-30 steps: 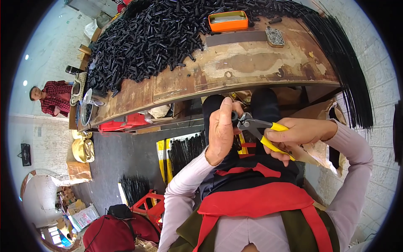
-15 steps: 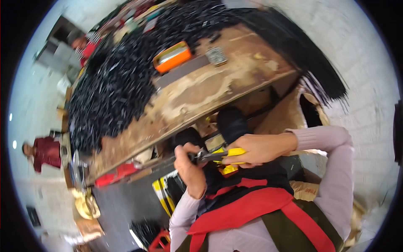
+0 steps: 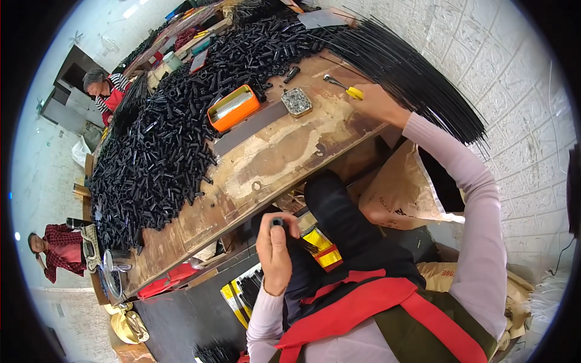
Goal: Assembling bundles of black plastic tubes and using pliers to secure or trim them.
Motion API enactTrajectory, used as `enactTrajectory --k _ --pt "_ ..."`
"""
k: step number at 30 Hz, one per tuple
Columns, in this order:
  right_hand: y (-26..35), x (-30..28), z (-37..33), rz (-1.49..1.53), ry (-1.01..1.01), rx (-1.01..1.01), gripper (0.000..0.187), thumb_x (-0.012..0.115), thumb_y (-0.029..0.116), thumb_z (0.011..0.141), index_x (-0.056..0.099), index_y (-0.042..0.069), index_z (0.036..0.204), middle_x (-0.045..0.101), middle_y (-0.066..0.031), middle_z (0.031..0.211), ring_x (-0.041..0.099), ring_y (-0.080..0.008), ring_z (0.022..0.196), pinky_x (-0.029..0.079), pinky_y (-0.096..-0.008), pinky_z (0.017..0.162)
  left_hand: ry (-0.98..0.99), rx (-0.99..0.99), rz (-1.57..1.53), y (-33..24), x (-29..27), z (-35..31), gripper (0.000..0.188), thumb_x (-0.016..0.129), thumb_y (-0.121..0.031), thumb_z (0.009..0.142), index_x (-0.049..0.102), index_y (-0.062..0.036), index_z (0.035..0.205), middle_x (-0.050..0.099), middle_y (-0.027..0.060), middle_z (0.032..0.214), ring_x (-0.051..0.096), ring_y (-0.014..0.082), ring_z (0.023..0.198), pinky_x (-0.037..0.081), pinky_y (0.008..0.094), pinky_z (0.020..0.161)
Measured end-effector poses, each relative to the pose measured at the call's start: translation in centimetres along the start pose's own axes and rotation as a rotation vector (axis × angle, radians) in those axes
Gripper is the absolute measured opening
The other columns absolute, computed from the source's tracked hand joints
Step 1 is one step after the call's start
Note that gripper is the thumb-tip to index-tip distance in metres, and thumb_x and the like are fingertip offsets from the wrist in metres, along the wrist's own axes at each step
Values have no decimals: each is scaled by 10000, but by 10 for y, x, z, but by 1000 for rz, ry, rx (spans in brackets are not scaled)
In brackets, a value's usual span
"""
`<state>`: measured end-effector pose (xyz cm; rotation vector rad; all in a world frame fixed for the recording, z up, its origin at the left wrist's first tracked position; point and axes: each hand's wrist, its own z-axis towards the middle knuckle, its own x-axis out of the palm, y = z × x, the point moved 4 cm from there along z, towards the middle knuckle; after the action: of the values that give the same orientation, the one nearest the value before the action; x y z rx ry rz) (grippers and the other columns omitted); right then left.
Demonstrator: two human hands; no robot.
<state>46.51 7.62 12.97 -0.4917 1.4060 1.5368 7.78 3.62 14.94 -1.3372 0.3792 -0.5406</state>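
Above my lap, my left hand (image 3: 275,257) is closed round a short black tube (image 3: 276,222), whose open end shows at the top of the fist. My right hand (image 3: 376,104) is stretched out to the right end of the wooden table (image 3: 272,154). Its fingers close on the yellow handles of a pair of pliers (image 3: 354,92), with the metal jaws pointing left over the tabletop. Beside the jaws lies a bundle of long thin black rods (image 3: 411,72). A loose black tube piece (image 3: 292,74) lies left of the pliers.
A large heap of short black tube pieces (image 3: 151,157) covers the table's left and back. On the table are an orange box (image 3: 233,115) and a small tin of metal bits (image 3: 296,102). A brown sack (image 3: 399,190) stands below the right end. Two people are at the left.
My right hand has carried the pliers from beside my left hand, over my lap, up to the table's right end. My left hand has stayed near its place, the tube showing in it.
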Motion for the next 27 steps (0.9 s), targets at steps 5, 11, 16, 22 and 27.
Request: enactTrajectory --k 5,11,16,22,27 --pt "-20 10 19 -233 -106 -113 217 632 201 841 659 -5 903 653 -228 858 632 -405 798 494 -449 700 29 -134 -121 27 -3 -5 483 431 -466 1021 480 13 983 471 74 789 454 153 702 423 307 667" --pt "-10 17 32 -370 -91 -148 153 594 137 831 665 3 850 647 -216 857 620 -406 815 496 -485 723 22 -166 -125 30 -4 3 517 426 -491 1015 505 20 990 478 62 776 468 140 708 397 270 669" --pt "2 33 18 -295 -223 -161 196 547 149 904 653 12 994 656 -207 911 622 -408 877 491 -465 767 4 -173 54 27 -15 0 330 389 -274 1029 586 -9 1012 565 51 788 582 121 724 465 258 675" --pt "-58 36 28 -504 -179 -170 64 566 21 847 600 -32 860 616 -255 829 594 -465 798 476 -488 680 18 -126 -86 22 -16 -10 243 410 -222 1036 546 -21 1030 480 16 719 463 90 673 404 251 636" --pt "-20 9 46 -34 165 372 56 583 52 850 553 22 813 594 -92 658 621 -194 588 488 -299 521 -94 -50 -66 8 -22 -30 229 431 -224 1028 528 -17 1018 479 44 696 482 118 650 416 276 622"
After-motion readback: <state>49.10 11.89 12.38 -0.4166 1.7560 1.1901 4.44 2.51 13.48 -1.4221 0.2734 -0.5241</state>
